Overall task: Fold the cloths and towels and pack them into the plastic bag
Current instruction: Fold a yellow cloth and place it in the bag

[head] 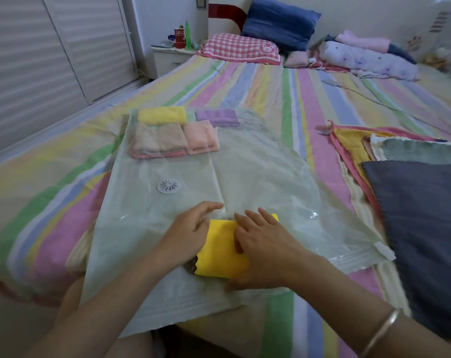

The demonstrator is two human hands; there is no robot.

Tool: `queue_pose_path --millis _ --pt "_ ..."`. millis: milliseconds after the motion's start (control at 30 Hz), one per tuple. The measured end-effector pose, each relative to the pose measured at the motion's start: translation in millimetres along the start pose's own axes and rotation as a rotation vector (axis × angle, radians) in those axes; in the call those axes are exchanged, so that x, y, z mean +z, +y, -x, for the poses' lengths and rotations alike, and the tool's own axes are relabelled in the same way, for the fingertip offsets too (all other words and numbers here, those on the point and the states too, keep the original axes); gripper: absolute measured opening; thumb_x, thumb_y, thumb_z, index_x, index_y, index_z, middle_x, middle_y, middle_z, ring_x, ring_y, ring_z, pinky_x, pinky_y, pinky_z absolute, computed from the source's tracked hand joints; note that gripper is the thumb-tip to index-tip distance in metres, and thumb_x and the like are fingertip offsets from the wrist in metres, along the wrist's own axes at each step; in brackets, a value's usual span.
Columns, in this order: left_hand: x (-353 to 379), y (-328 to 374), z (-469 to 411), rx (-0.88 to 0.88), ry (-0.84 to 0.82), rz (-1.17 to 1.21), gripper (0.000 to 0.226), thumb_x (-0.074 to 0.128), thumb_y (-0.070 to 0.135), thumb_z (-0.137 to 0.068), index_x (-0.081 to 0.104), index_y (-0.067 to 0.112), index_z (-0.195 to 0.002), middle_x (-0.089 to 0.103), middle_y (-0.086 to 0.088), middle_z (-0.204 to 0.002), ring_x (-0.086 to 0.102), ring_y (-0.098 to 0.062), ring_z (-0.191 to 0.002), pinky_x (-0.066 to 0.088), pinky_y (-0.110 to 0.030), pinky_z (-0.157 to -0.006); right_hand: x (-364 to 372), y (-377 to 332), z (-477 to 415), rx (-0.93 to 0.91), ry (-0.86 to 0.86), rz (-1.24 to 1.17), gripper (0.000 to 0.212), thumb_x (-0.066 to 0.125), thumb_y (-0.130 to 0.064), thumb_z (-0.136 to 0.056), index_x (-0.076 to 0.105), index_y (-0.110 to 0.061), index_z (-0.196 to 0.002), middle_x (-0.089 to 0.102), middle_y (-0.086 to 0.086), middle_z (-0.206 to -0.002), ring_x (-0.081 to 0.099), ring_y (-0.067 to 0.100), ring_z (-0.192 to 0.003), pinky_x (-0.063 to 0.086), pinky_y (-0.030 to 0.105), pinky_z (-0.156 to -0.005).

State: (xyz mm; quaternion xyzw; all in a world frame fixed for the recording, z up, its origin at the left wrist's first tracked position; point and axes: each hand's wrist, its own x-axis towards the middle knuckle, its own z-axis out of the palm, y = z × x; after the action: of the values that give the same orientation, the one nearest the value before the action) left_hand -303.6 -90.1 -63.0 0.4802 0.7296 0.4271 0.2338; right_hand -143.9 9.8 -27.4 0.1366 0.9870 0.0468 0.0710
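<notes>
Pressing cloth (222, 251) with straight, spread fingers (206, 207) of left hand (191, 233) and right hand (265, 244), could unfold or bunch if shoved unevenly over slick bag (245, 171).

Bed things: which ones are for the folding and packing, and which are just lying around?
For the job: plastic bag, yellow cloth under the right hand, folded towels inside the bag, pile of unfolded cloths.
Just lying about: checked pillow, blue pillow, red can, green bottle, lilac bundle.
</notes>
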Motion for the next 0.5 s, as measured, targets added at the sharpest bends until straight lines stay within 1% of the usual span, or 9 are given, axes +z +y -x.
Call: queue_pose_path --millis 33,67,133,167,233,267,367,433,500 --pt "-3.8 0.2 3.3 0.033 0.055 -0.05 0.037 0.041 0.011 -0.095 0.058 0.029 -0.123 0.058 0.016 -0.127 0.048 0.003 -0.124 0.039 -0.023 -0.106 -1.7 0.8 -3.3 -0.005 -0.07 0.003 0.094 0.064 -0.077 -0.062 0.047 -0.012 -0.128 0.025 0.011 -0.155 0.022 0.03 -0.142 0.01 0.048 -0.118" --pt "-6.4 1.6 7.5 0.078 0.115 -0.119 0.035 0.042 0.014 -0.092 0.059 0.029 -0.118 0.059 0.016 -0.122 0.051 0.003 -0.119 0.042 -0.022 -0.101 -3.6 1.5 -6.2 -0.008 -0.116 0.0 0.096 0.066 -0.078 -0.06 0.045 -0.013 -0.128 0.025 0.009 -0.154 0.024 0.029 -0.139 0.013 0.047 -0.118" --pt "-9.6 6.6 18.2 0.18 0.213 -0.235 0.025 0.046 0.021 -0.086 0.059 0.027 -0.106 0.058 0.017 -0.108 0.055 0.001 -0.104 0.048 -0.024 -0.086 -4.8 3.5 -11.2 -0.001 -0.144 -0.056 0.088 0.071 -0.074 -0.059 0.047 -0.018 -0.123 0.034 0.006 -0.147 0.035 0.028 -0.131 0.025 0.042 -0.111" --pt "-10.2 10.5 24.6 0.229 0.232 -0.281 0.018 0.048 0.026 -0.085 0.057 0.027 -0.101 0.056 0.017 -0.102 0.056 -0.001 -0.097 0.048 -0.025 -0.077 -5.4 5.0 -12.5 0.004 -0.14 -0.073 0.081 0.073 -0.07 -0.059 0.049 -0.021 -0.118 0.04 0.005 -0.139 0.041 0.027 -0.124 0.032 0.039 -0.105" --pt "-10.4 20.5 38.6 0.311 0.209 -0.348 0.01 0.051 0.033 -0.085 0.053 0.028 -0.093 0.052 0.016 -0.093 0.056 -0.003 -0.085 0.046 -0.024 -0.066 -7.0 5.7 -12.0 0.002 -0.121 -0.063 0.069 0.075 -0.065 -0.063 0.051 -0.022 -0.112 0.045 0.004 -0.122 0.046 0.026 -0.111 0.036 0.035 -0.092" --pt "-10.4 25.1 45.0 0.341 0.185 -0.371 0.009 0.052 0.035 -0.084 0.052 0.029 -0.091 0.051 0.016 -0.09 0.056 -0.003 -0.079 0.045 -0.023 -0.062 -7.6 5.1 -10.8 -0.003 -0.109 -0.046 0.066 0.074 -0.062 -0.065 0.051 -0.022 -0.111 0.045 0.004 -0.118 0.046 0.025 -0.108 0.036 0.034 -0.088" --pt "-7.4 33.3 58.9 0.391 0.098 -0.441 0.01 0.057 0.037 -0.083 0.05 0.031 -0.083 0.05 0.015 -0.082 0.053 -0.007 -0.066 0.043 -0.023 -0.057 -8.0 4.1 -4.6 -0.003 -0.054 -0.036 0.056 0.073 -0.056 -0.066 0.052 -0.023 -0.107 0.041 0.004 -0.115 0.042 0.024 -0.106 0.031 0.032 -0.077" --pt "-2.4 31.9 63.2 0.42 0.029 -0.488 0.014 0.061 0.037 -0.081 0.049 0.031 -0.079 0.052 0.015 -0.076 0.051 -0.005 -0.066 0.043 -0.026 -0.056 -6.6 9.6 1.4 0.006 -0.019 -0.036 0.048 0.073 -0.052 -0.065 0.05 -0.026 -0.099 0.039 0.003 -0.114 0.04 0.024 -0.105 0.031 0.031 -0.073" --pt "4.5 27.6 64.5 0.447 -0.034 -0.536 0.016 0.063 0.04 -0.077 0.05 0.03 -0.078 0.054 0.015 -0.076 0.05 -0.003 -0.069 0.043 -0.025 -0.056 -6.9 19.0 10.2 0.03 -0.022 -0.022 0.045 0.071 -0.05 -0.064 0.049 -0.027 -0.095 0.039 0.002 -0.112 0.04 0.023 -0.104 0.031 0.031 -0.071"
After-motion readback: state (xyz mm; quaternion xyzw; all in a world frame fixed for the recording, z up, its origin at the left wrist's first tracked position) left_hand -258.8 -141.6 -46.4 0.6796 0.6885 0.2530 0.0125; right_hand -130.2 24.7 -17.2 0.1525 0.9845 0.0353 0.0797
